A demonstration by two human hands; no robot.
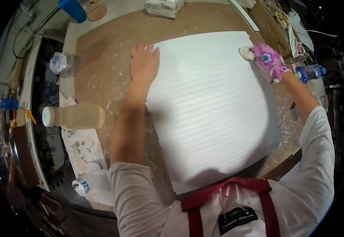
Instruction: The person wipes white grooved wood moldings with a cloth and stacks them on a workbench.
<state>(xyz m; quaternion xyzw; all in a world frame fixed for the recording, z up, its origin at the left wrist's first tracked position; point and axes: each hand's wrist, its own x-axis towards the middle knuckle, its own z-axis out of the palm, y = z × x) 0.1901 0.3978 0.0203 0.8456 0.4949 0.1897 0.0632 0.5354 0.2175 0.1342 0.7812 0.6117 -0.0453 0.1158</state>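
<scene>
A large white sheet [215, 102] with many thin parallel lines across it lies on the brown board in front of me. My left hand [145, 63], bare, rests flat at the sheet's upper left edge, its fingers apart and its thumb side against that edge. At the upper right corner is my right hand [266, 61], in a pink flowered glove with whitish parts. It looks closed, and a whitish lump [247, 53] shows at its finger end over the sheet. Whether that lump is part of the glove or something held, I cannot make out.
The brown work board [100, 71] carries scattered pale shavings. To the left are a capped bottle of cloudy liquid [81, 116], a clear plastic bottle [61, 63] and a white-capped container [83, 185]. A wrapped block [164, 8] sits far back; a blue-labelled bottle [310, 73] lies right.
</scene>
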